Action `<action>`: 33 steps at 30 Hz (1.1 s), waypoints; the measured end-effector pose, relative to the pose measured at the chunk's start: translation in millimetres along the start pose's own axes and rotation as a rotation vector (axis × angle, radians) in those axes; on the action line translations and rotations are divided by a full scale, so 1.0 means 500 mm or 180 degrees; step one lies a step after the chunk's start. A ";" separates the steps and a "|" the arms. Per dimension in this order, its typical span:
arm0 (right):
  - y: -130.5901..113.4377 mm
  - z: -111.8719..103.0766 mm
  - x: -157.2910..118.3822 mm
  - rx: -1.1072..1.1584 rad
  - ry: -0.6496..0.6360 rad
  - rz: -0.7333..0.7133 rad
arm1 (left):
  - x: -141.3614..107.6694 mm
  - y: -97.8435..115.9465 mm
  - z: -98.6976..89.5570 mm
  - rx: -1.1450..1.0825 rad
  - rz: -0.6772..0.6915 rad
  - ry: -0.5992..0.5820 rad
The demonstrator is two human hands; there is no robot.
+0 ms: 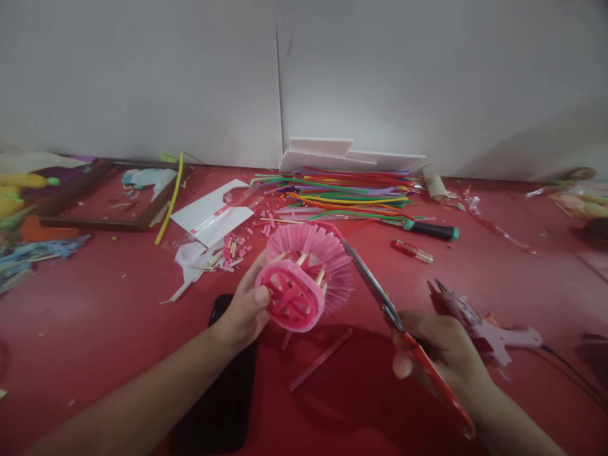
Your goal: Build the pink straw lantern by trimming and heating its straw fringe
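Observation:
My left hand (249, 304) is closed around the side of a pink craft piece (291, 296). Its near end is an oval ring crossed by pink strips; short wooden sticks join it to a pleated pink fringe (308, 244) behind. In my right hand (441, 354) is a pair of scissors (380, 297) with red handles, fingers wrapped round them. The blades point up and left, their tips at the fringe's upper right edge beside a thin pink strip. Whether the tips touch the strip I cannot tell. A clear pink glue stick (320, 360) lies on the red table below.
Partly under my left arm lies a black phone (221, 392). A pink glue gun (494, 332) with a cord rests at right. Behind are colourful pipe cleaners (351, 193), a black-handled cutter (432, 230), a lighter (412, 251), pink scraps (235, 248) and a brown frame (95, 223).

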State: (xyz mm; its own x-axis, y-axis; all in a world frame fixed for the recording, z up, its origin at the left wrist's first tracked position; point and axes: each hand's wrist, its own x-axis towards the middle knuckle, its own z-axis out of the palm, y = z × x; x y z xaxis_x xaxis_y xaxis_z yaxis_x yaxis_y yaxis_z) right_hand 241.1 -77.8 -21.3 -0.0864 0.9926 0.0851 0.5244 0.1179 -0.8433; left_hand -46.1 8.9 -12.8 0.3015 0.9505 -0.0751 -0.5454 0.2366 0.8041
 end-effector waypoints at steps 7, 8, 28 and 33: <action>-0.007 -0.008 0.016 0.0064 -0.0182 0.0172 | -0.001 -0.004 -0.017 -0.0067 -0.0012 0.0089; -0.010 -0.009 0.017 0.0075 -0.0198 0.0173 | -0.002 -0.005 -0.021 -0.0076 -0.0026 0.0117; -0.012 -0.007 0.017 0.0038 -0.0368 0.0153 | 0.003 0.006 0.022 0.0139 0.0182 0.0021; -0.009 -0.004 0.014 0.0044 -0.0330 0.0177 | -0.005 0.005 0.014 0.0223 0.0209 -0.0075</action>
State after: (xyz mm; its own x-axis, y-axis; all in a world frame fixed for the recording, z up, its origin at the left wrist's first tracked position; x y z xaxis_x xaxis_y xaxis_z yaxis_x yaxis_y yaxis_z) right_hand 239.9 -71.1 -16.0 -0.1449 0.9893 -0.0167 0.5191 0.0617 -0.8525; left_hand -42.8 5.9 -6.6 0.2856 0.9583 -0.0077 -0.5088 0.1584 0.8462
